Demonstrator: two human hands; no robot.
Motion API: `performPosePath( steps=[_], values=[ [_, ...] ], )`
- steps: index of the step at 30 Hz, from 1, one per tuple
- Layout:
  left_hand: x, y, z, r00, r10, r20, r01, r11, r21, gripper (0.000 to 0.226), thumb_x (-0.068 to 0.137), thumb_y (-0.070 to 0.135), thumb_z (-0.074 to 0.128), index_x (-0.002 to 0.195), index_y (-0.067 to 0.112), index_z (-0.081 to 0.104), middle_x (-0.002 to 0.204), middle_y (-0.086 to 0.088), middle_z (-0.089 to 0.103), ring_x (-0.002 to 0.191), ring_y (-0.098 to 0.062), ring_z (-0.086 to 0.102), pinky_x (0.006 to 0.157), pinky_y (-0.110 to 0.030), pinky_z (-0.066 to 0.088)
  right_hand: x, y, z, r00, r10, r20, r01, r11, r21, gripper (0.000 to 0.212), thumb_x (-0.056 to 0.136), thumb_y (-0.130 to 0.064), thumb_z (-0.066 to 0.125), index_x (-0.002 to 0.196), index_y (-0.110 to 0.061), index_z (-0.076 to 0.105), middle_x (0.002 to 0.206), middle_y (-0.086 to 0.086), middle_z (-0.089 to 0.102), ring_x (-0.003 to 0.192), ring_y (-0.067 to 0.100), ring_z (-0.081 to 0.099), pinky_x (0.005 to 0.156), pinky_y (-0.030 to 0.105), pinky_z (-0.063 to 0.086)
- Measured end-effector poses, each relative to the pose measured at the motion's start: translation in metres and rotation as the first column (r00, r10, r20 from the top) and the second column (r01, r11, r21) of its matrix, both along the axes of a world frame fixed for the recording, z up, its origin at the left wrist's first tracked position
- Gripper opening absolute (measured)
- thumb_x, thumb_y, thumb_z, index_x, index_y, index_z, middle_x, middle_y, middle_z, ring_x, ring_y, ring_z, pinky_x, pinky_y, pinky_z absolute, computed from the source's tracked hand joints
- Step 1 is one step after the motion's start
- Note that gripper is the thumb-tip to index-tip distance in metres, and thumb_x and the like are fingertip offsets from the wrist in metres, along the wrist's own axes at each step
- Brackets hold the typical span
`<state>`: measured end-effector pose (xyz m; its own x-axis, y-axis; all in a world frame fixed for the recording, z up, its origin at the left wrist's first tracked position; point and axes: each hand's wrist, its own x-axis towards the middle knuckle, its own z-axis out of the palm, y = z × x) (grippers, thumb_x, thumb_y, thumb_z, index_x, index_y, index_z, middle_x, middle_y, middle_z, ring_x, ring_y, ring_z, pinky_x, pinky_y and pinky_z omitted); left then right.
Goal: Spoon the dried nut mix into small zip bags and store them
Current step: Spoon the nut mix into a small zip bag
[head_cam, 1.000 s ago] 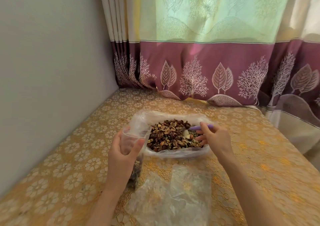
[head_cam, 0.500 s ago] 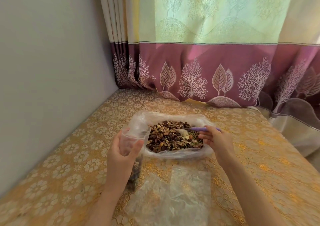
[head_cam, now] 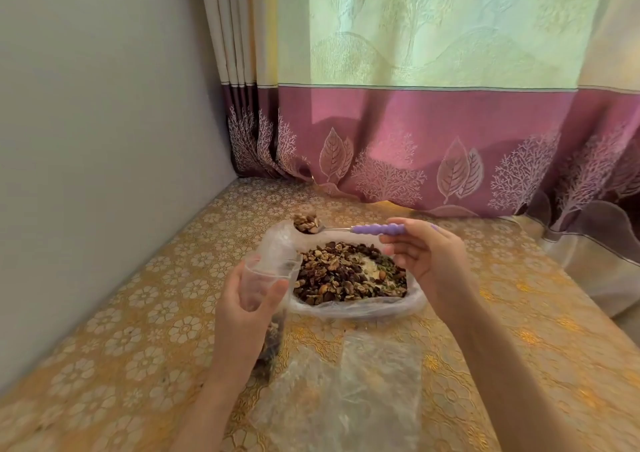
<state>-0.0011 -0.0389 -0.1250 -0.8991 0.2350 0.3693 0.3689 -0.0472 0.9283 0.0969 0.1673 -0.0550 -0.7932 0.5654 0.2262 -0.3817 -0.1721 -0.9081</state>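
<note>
Right hand (head_cam: 427, 261) fingers pinch the loaded spoon (head_cam: 349, 228); left hand (head_cam: 247, 307) fingers curl round the small zip bag (head_cam: 266, 273).

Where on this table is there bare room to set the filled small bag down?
Bare cloth lies left of the left hand toward the wall, behind the nut mix container up to the curtain, and right of the right hand. Crowded: the near middle, where empty zip bags lie in front of the container.

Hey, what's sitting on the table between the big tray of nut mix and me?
In the head view, a loose pile of empty clear zip bags lies on the yellow tablecloth, nearer the person than the tray of nut mix.
</note>
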Motion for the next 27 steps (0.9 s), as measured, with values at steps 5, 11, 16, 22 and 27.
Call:
performPosePath(
  steps=[5,11,16,22,27],
  values=[
    [0.000,0.001,-0.001,1.000,-0.011,0.009,0.011,0.999,0.042,0.071,0.065,0.049,0.067,0.128,0.019,0.051,0.093,0.007,0.070,0.072,0.000,0.067,0.056,-0.009,0.049,0.005,-0.016,0.009,0.994,0.112,-0.004,-0.111,0.987,0.114,0.019,0.093,-0.003,0.048,0.090,0.001,0.067,0.080,0.018,0.071,0.062,0.020,0.064,0.051,0.021,0.049],
    [0.000,0.000,-0.002,1.000,-0.007,0.022,0.007,1.000,0.024,0.058,0.065,0.052,0.067,0.116,0.027,0.055,0.095,0.007,0.070,0.077,-0.002,0.066,0.065,-0.014,0.051,0.007,-0.027,0.010,0.978,0.191,0.086,-0.209,0.917,0.340,0.019,0.093,0.001,0.049,0.095,-0.004,0.067,0.079,0.013,0.070,0.067,0.018,0.066,0.054,0.020,0.049],
    [0.000,0.000,-0.001,1.000,-0.017,0.025,0.016,0.999,0.042,0.054,0.065,0.048,0.067,0.114,0.032,0.054,0.093,0.005,0.070,0.074,-0.001,0.067,0.059,-0.011,0.049,0.008,-0.018,0.010,0.986,0.159,0.044,-0.165,0.925,0.343,0.022,0.092,0.005,0.048,0.095,-0.004,0.067,0.078,0.012,0.070,0.066,0.018,0.064,0.056,0.023,0.050],
    [-0.001,0.000,-0.001,1.000,-0.006,0.009,0.006,1.000,0.009,0.059,0.066,0.051,0.065,0.121,0.033,0.052,0.104,0.004,0.068,0.087,-0.003,0.066,0.066,-0.018,0.051,0.006,0.012,0.001,1.000,0.022,-0.016,-0.019,0.984,0.176,0.018,0.091,-0.006,0.048,0.091,-0.005,0.066,0.079,0.008,0.072,0.066,0.017,0.063,0.057,0.022,0.050],
    [0.000,-0.001,0.000,1.000,-0.005,-0.017,0.005,1.000,0.001,0.090,0.055,0.077,0.064,0.127,0.025,0.050,0.106,0.002,0.068,0.091,-0.010,0.066,0.073,-0.023,0.052,0.003,0.046,-0.019,0.947,-0.301,0.110,0.295,0.953,0.069,0.020,0.093,-0.011,0.048,0.083,-0.011,0.065,0.072,0.009,0.065,0.059,0.016,0.059,0.054,0.023,0.045]
  ],
)
